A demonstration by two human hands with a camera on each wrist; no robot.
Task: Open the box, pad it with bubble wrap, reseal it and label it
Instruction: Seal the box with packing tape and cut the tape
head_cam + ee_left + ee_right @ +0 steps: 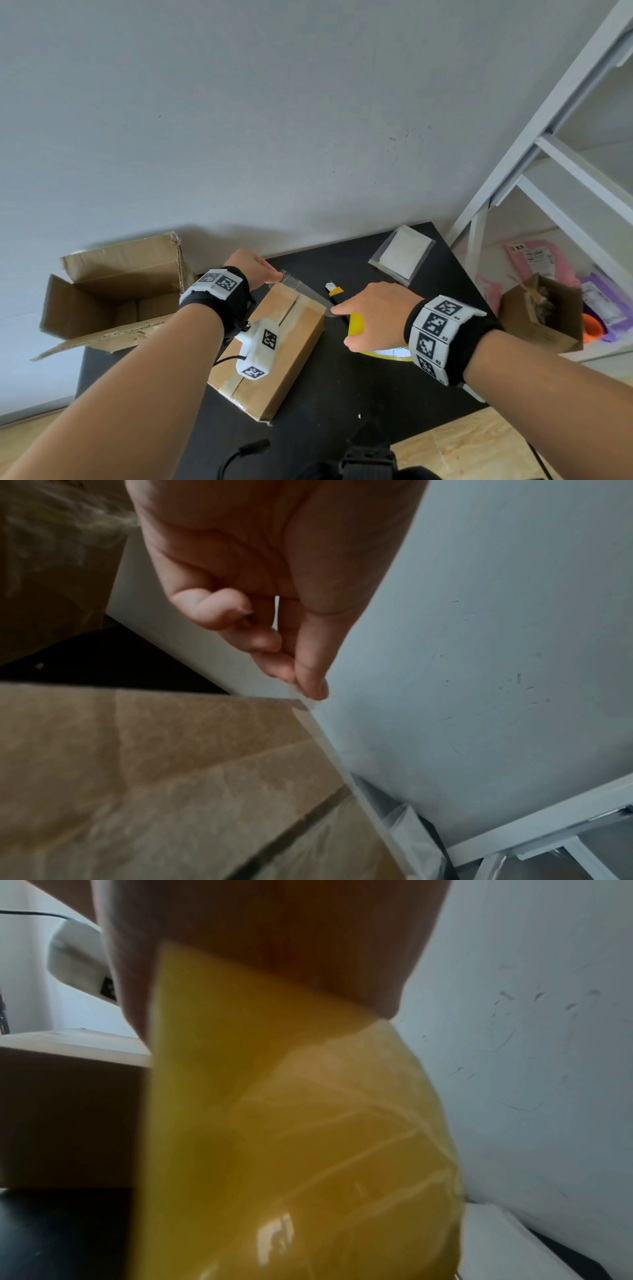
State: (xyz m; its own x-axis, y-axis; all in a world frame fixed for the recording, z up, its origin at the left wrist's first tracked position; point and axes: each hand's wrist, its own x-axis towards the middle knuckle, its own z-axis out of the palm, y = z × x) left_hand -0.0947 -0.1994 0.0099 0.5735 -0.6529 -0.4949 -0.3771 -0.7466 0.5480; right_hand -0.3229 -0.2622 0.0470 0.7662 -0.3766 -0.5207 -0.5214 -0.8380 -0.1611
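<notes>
The box (274, 346) lies closed on the black table (342, 404). The left hand (255, 270) pinches clear tape (301, 291); the right hand (373, 315) grips the yellow roll (356, 325).

Soft, even daylight in the head view; its edges bend. Both wrist views are dim and blurred. Glare streaks the yellow tape roll (308, 1150).
</notes>
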